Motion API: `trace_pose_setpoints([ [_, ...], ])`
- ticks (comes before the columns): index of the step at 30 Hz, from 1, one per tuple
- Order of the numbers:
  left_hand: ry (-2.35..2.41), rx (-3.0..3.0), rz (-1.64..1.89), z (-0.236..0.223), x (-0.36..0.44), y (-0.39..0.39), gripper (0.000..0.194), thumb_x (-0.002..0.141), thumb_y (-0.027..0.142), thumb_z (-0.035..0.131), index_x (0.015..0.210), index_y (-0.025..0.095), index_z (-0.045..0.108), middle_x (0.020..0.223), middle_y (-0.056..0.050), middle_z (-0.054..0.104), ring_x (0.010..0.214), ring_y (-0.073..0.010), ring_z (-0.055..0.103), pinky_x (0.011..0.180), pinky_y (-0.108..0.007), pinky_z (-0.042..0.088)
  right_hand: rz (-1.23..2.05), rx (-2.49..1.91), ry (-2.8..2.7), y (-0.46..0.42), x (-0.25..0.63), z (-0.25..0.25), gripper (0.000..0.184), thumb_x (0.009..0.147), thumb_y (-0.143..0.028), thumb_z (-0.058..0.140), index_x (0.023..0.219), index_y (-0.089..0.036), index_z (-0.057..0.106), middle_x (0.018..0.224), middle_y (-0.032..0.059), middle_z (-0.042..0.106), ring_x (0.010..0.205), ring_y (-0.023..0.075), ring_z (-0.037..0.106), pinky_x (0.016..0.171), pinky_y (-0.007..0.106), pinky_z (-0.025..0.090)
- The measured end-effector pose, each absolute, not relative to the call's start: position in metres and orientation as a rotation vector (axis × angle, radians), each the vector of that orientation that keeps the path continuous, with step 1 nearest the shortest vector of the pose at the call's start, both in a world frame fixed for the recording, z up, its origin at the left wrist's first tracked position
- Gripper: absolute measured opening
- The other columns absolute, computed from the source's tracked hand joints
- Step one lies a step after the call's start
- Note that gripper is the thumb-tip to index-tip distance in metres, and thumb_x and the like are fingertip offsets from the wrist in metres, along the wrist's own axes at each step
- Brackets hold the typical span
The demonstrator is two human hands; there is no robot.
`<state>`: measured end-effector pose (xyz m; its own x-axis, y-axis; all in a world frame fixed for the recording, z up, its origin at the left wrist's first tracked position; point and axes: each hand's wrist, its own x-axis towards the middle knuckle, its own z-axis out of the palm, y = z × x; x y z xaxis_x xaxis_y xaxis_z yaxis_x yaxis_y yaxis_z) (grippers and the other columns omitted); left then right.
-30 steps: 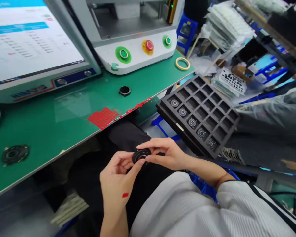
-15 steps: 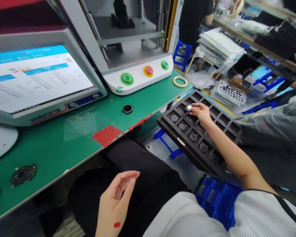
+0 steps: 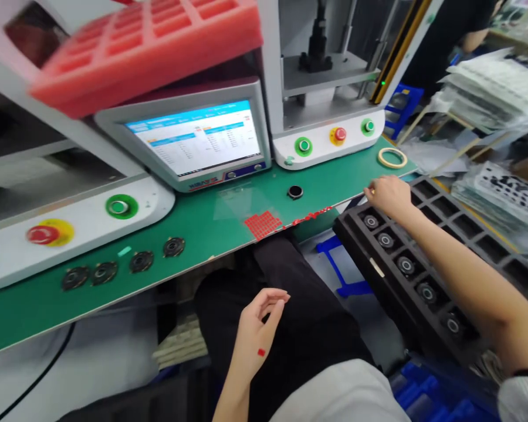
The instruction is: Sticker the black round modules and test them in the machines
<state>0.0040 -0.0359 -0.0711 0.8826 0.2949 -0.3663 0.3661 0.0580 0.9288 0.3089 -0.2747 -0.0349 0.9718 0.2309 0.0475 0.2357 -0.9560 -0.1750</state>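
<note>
My right hand (image 3: 389,196) is over the near-left corner of the black foam tray (image 3: 470,220), fingers curled together. Whatever is in its fingertips, if anything, is hidden. Round black watch bodies (image 3: 406,265) sit in the tray's near row of pockets, each with a ring-shaped centre facing up. Above my lap, my left hand (image 3: 264,322) hovers with loosely bent fingers, the thumb apart from them and nothing held. A small red sticker (image 3: 261,352) is stuck near its wrist. A black watch case (image 3: 295,191) lies on the green bench top (image 3: 193,217).
Red sticker squares (image 3: 263,225) lie at the bench edge beside a clear sheet. Several round black parts (image 3: 141,261) rest further left. A monitor (image 3: 202,140) stands between two presses, red foam (image 3: 158,47) above it. A tape roll (image 3: 392,157) lies right, a blue stool (image 3: 343,266) below.
My view has swung left, showing more bench, the red foam and the left press. My right hand has moved from the round watch part in the tray toward the tray's bench-side edge.
</note>
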Motion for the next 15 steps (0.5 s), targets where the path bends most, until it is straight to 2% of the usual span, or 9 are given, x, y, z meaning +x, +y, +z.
trace_pose_setpoints([
  [3, 0.534, 1.527, -0.013, -0.067, 0.001, -0.036, 0.024, 0.084, 0.038, 0.066, 0.093, 0.016, 0.069, 0.093, -0.009, 0.074, 0.094, -0.0214, 0.071, 0.086, -0.030, 0.057, -0.002, -2.848, -0.621, -0.209, 0.309, -0.037, 0.036, 0.088, -0.039, 0.057, 0.114, -0.015, 0.065, 0.115, 0.0160, 0.068, 0.112, 0.0318, 0.060, 0.093, 0.041, 0.046],
  [5, 0.547, 1.523, 0.013, -0.063, -0.004, -0.035, 0.023, 0.085, 0.037, 0.066, 0.092, 0.016, 0.069, 0.092, -0.009, 0.073, 0.094, -0.0216, 0.071, 0.087, -0.030, 0.057, 0.028, -2.781, -0.726, -0.167, 0.305, -0.045, 0.046, 0.084, -0.045, 0.062, 0.120, -0.017, 0.061, 0.116, 0.0138, 0.068, 0.108, 0.0286, 0.062, 0.091, 0.037, 0.048],
  [8, 0.569, 1.512, 0.032, -0.060, -0.013, -0.031, 0.022, 0.086, 0.036, 0.064, 0.092, 0.015, 0.069, 0.093, -0.009, 0.073, 0.095, -0.0218, 0.071, 0.087, -0.031, 0.056, 0.062, -2.705, -0.749, -0.126, 0.305, -0.055, 0.052, 0.076, -0.040, 0.071, 0.118, -0.011, 0.060, 0.112, 0.0188, 0.068, 0.105, 0.0315, 0.063, 0.090, 0.040, 0.049],
  [11, 0.603, 1.476, 0.068, -0.060, -0.020, -0.027, 0.023, 0.086, 0.037, 0.065, 0.093, 0.015, 0.069, 0.094, -0.009, 0.074, 0.095, -0.0215, 0.070, 0.088, -0.031, 0.056, 0.099, -2.609, -0.707, -0.110, 0.310, -0.055, 0.046, 0.069, -0.025, 0.073, 0.110, -0.007, 0.061, 0.105, 0.0222, 0.068, 0.105, 0.0356, 0.063, 0.092, 0.046, 0.048],
  [13, 0.631, 1.426, 0.099, -0.061, -0.019, -0.027, 0.026, 0.084, 0.039, 0.067, 0.092, 0.015, 0.069, 0.092, -0.010, 0.074, 0.093, -0.0211, 0.071, 0.087, -0.031, 0.056, 0.148, -2.506, -0.701, -0.107, 0.304, -0.051, 0.044, 0.069, -0.021, 0.071, 0.109, -0.007, 0.060, 0.102, 0.0214, 0.069, 0.102, 0.0347, 0.065, 0.091, 0.048, 0.049],
  [15, 0.644, 1.336, 0.125, -0.060, -0.014, -0.029, 0.032, 0.084, 0.045, 0.067, 0.091, 0.014, 0.069, 0.088, -0.010, 0.074, 0.088, -0.0205, 0.071, 0.084, -0.031, 0.056, 0.231, -2.384, -0.740, -0.109, 0.282, -0.046, 0.045, 0.073, -0.023, 0.070, 0.114, -0.009, 0.057, 0.101, 0.0170, 0.071, 0.097, 0.0288, 0.068, 0.088, 0.044, 0.053],
])
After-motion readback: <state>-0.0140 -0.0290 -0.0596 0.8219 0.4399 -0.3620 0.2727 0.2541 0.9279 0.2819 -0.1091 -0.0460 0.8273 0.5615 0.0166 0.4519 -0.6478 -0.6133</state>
